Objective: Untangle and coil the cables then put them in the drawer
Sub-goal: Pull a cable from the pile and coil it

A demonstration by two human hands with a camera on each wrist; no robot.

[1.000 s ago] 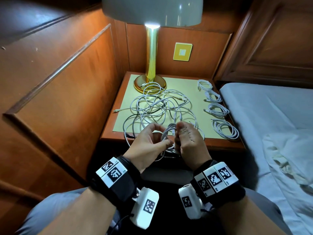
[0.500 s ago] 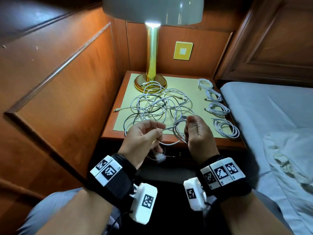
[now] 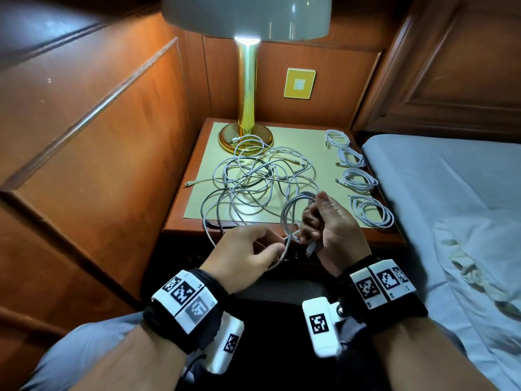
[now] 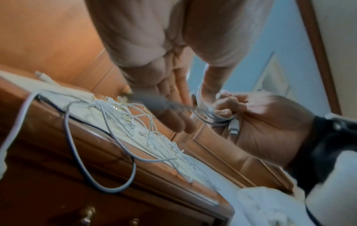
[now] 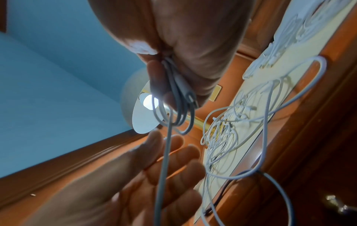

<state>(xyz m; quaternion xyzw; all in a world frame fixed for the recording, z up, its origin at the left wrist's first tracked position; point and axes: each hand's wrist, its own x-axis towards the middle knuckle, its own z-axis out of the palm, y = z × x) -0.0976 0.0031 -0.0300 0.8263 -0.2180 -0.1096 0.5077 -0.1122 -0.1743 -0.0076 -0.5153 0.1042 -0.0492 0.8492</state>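
Right hand (image 3: 335,232) held above the front edge of the counter (image 3: 180,221), fingers curled round a half-made coil (image 3: 296,210) of white cable — several loops bunched in the grip, one plug end (image 3: 310,251) sticking out below the palm. Same hold seen from the left wrist view: loops pinched against the curled fingers (image 4: 224,113), plug lying across the palm.

Left hand (image 3: 248,255) just beside the right, slightly lower, in front of the counter edge. The free run of the same cable (image 5: 164,160) passes between thumb and fingers; from the head view it reads as a light pinch, while the right wrist view shows the fingers fairly straight with the cable crossing them. Grip loose, but the cable is in it.

Tangled cables (image 3: 253,176) — a loose white heap in the middle of the yellow mat (image 3: 318,153), a few loops hanging over the front edge of the counter. One plug (image 3: 189,183) pokes off the mat's left side.

Four finished coils (image 3: 358,179) lie in a row along the right side of the mat, apart from the heap, next to the bed (image 3: 437,193).

Brass lamp (image 3: 246,108) stands at the back of the counter, lit; a cable end rests on its base. Drawer knobs (image 4: 86,214) visible below the counter front; cannot tell from these views how the drawer stands.
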